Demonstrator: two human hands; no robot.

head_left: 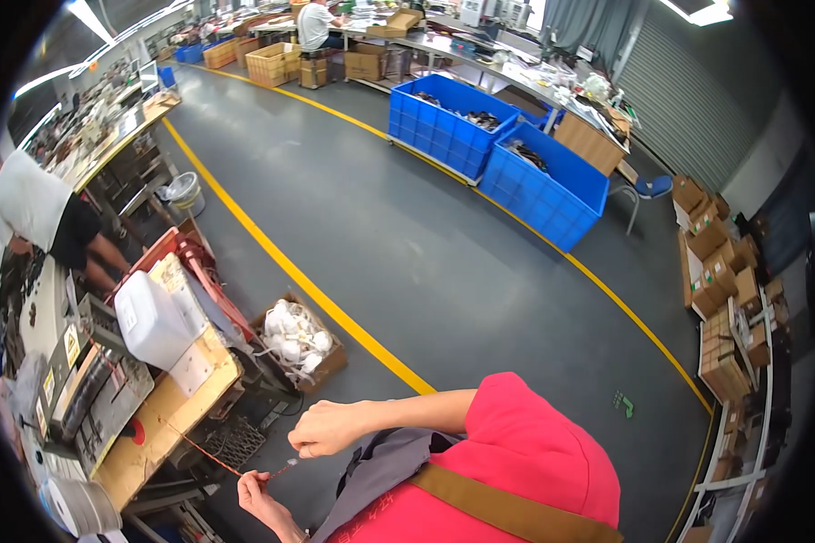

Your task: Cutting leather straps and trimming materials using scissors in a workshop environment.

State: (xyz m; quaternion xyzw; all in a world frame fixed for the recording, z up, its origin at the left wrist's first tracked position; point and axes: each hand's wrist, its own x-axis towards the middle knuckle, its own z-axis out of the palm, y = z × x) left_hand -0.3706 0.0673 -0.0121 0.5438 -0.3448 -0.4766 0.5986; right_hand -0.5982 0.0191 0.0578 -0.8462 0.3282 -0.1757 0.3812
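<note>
At the lower middle, my left hand (255,493) pinches a thin red cord (210,453), which runs from the wooden bench top (187,398) at the left past my fingers to a small pale tip (292,462). Just above and right of it, my right hand (321,429) has its fingers curled near that tip; whatever they hold is too small to make out. A machine (91,380) with rollers and a white spool (72,502) are at the left of the bench.
A white plastic container (149,317) rests on the bench, beside a box of white items (294,339). A co-worker (36,208) bends at the left; another person (315,25) sits far back. Blue crates (543,199), a yellow floor line (290,270) and stacked cartons (715,258) surround the aisle.
</note>
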